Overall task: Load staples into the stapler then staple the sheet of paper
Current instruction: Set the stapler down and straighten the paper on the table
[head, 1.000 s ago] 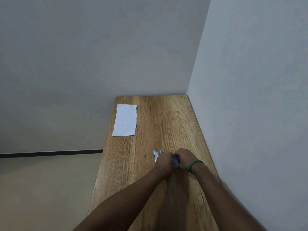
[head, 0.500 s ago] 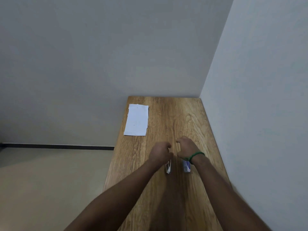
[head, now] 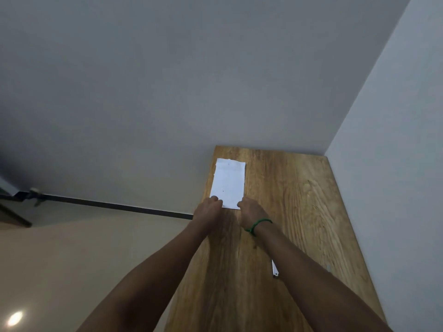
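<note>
A white sheet of paper (head: 229, 182) lies at the far left of the wooden table (head: 294, 212). My left hand (head: 208, 208) has its curled fingers on the sheet's near left corner. My right hand (head: 250, 208), with a green band at the wrist, holds the near right corner the same way. A slim silvery stapler part (head: 275, 268) lies on the table beside my right forearm, partly covered by it. The blue stapler piece is out of sight behind that forearm.
The table stands in a corner, with one wall along its far end and another along its right edge. Its left edge drops to a beige floor (head: 72, 259). A dark skirting strip (head: 107, 205) runs along the far wall.
Both hands have left the stapler parts near me and reached forward to the paper's near edge. The view has swung to the left.
</note>
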